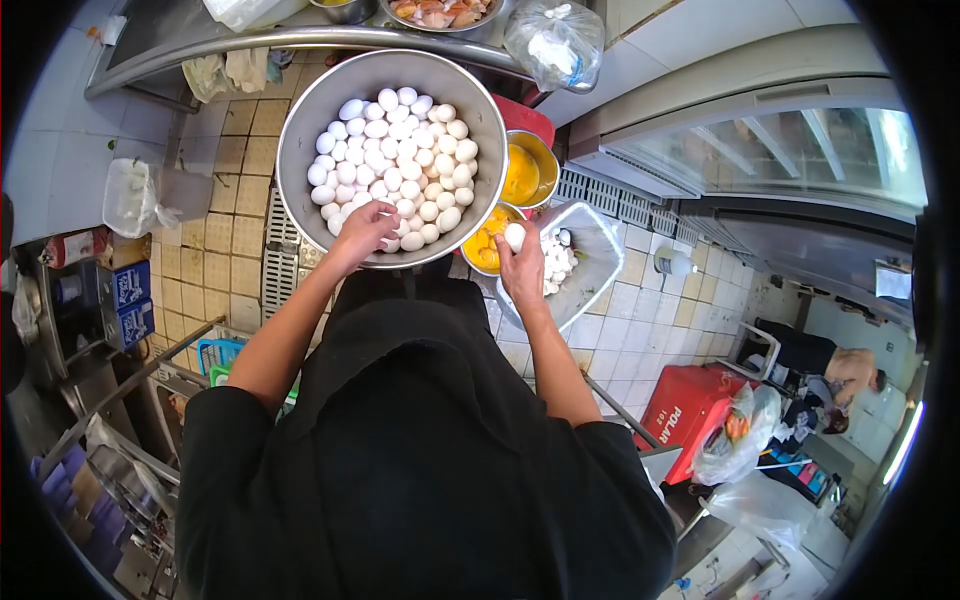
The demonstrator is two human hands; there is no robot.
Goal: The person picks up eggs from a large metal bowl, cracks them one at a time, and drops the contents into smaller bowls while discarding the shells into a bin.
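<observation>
A large metal pot point(300, 140) full of white eggs point(395, 150) stands in front of me. My left hand point(368, 232) reaches over the pot's near edge, its fingers on the eggs; whether they grip one is hidden. My right hand point(522, 268) holds a white egg point(515, 236) above a metal bowl point(482, 262) of yolks, just right of the pot. Behind that bowl is a second metal bowl point(545, 160) with yellow liquid egg point(521, 175). A clear plastic bin point(598, 262) with white eggshells point(557, 262) stands right beside my right hand.
A metal counter edge point(300, 38) runs behind the pot, with a tied plastic bag point(556, 42) at its right. A glass-door fridge point(790, 150) stands at right. Farther off are a red cooler box point(680, 405), a plastic jug point(674, 262) and another person point(850, 370).
</observation>
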